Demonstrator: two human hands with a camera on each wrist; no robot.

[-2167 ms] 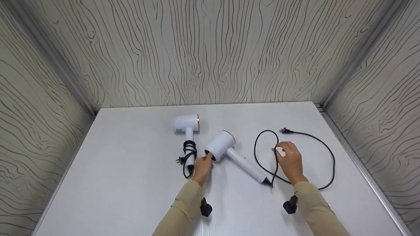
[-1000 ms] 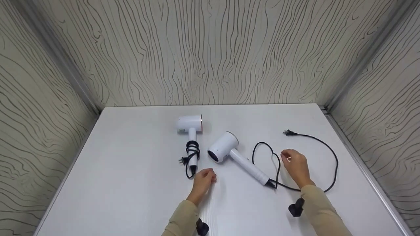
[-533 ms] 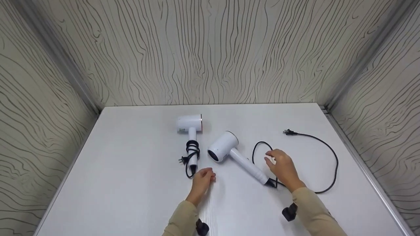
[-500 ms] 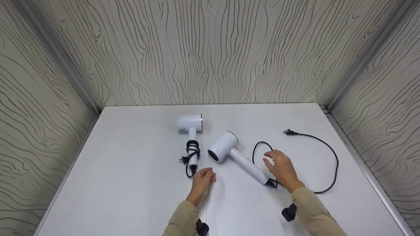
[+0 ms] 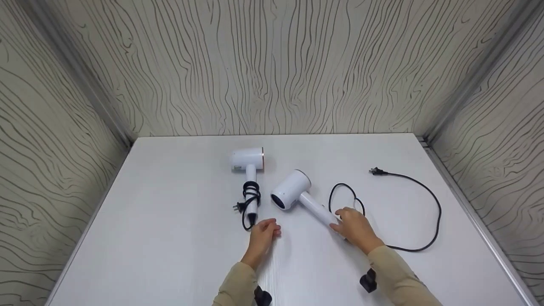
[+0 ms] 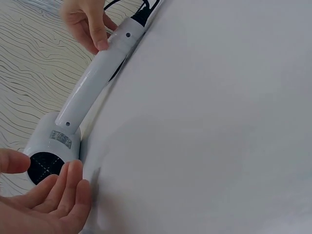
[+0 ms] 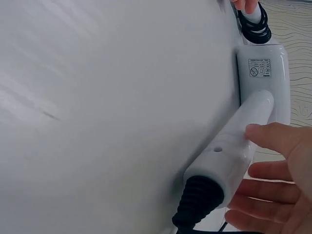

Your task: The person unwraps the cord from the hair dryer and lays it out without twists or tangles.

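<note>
Your right hand (image 5: pixel 355 227) is right over the handle (image 5: pixel 318 209) of the right-hand hair dryer (image 5: pixel 291 190): thumb (image 7: pixel 268 136) touching it, fingers (image 7: pixel 268 191) pretty straight and spread apart along the other side, not really wrapped round it. That dryer lies on the white tabletop (image 5: pixel 178 255), around the middle, with its head toward the far left and the handle slanting near and right to a ribbed black cuff (image 7: pixel 199 197). You can see its label (image 7: pixel 260 67) in the right wrist view, and the dark round vent (image 6: pixel 44 168) in the left wrist one. Its black cord (image 5: pixel 439 208) makes a small loop beside your right hand, then sweeps round to a plug (image 5: pixel 377 171) at far right.

Your left hand (image 5: pixel 262 238) is relaxed, thumb well apart from the loosely bent fingers, just beside the near end of the left-hand hair dryer (image 5: pixel 244 158). That one has its head at the far end, with the handle pointing back toward you. Its wrapped cord (image 5: pixel 251 187) is coiled round the handle, and its two-pin plug (image 5: pixel 241 207) sticks out left. Behind it all you've got the wood-grain far wall (image 5: pixel 272 63).
</note>
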